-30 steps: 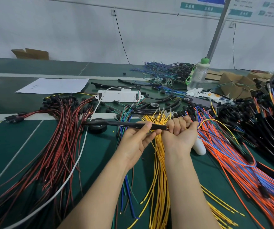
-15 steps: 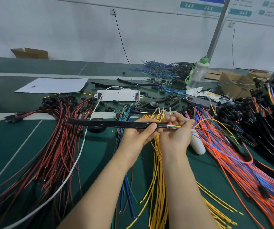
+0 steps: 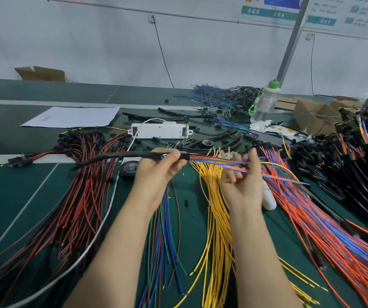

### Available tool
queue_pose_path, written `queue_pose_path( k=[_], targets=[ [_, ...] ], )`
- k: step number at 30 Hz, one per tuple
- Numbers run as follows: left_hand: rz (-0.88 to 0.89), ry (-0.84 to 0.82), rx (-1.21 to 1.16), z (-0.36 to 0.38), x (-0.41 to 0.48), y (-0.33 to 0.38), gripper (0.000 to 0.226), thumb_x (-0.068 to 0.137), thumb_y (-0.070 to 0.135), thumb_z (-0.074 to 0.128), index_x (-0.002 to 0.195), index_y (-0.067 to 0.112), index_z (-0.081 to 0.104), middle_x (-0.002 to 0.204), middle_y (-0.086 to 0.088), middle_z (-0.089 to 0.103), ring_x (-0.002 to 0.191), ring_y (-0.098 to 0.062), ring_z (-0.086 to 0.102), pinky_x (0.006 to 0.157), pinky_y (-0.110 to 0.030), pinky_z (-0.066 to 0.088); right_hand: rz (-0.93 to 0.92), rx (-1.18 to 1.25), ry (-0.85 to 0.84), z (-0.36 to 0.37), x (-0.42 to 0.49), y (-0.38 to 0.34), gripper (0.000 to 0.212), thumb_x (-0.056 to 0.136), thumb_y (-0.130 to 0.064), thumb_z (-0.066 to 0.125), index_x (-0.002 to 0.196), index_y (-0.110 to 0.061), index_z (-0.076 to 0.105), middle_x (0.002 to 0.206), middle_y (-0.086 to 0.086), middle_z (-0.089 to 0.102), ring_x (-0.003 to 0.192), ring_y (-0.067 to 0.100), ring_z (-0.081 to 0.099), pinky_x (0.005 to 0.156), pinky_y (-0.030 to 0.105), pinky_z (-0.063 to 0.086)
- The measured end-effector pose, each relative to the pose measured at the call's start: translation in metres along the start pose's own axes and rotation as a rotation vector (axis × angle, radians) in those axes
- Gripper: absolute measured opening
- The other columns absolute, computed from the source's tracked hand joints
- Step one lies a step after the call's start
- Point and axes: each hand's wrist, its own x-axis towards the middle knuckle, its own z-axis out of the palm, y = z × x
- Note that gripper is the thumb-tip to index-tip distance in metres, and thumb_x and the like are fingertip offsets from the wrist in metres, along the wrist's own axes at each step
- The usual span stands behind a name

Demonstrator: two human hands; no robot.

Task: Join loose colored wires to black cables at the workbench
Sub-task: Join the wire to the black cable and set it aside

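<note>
The black cable (image 3: 121, 156) is held level above the bench (image 3: 12, 196), its end clamped in the curled fingers of the left hand (image 3: 156, 174). Coloured wires (image 3: 218, 161) fanning from that end are pinched by the right hand (image 3: 243, 185), over the yellow wires (image 3: 218, 218).

Even, soft light; wide-angle bending at edges (slight motion blur).

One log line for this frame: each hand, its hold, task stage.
left hand: grips black cable | right hand: pinches colored wires leaving cable end | both above yellow wire bundle | stage: mid-join
</note>
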Motion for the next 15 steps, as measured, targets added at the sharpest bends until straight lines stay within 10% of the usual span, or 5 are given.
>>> queue_pose_path(
  k=[8,15],
  targets=[
    [-0.032,-0.207,0.056,0.015,-0.008,-0.019,0.012,0.091,0.001,0.053,0.091,0.001,0.065,0.082,-0.003,0.072,0.069,-0.007,0.066,0.066,-0.012,0.051,-0.233,-0.429,0.182,0.011,-0.004,0.037,0.036,0.100,-0.033,0.047,0.069,-0.015,0.042,0.046,-0.007,0.038,0.033,0.005,0.032,0.035,0.014,0.028],
    [-0.060,-0.006,-0.105,0.014,-0.003,-0.018,0.015,0.092,0.006,0.055,0.087,-0.001,0.066,0.077,-0.003,0.073,0.067,-0.004,0.067,0.061,-0.009,0.050,-0.025,-0.040,0.012,0.006,-0.003,0.012,0.029,0.096,-0.036,0.050,0.076,-0.015,0.050,0.069,-0.006,0.043,0.035,0.000,0.029,0.032,0.010,0.023]
  ],
)
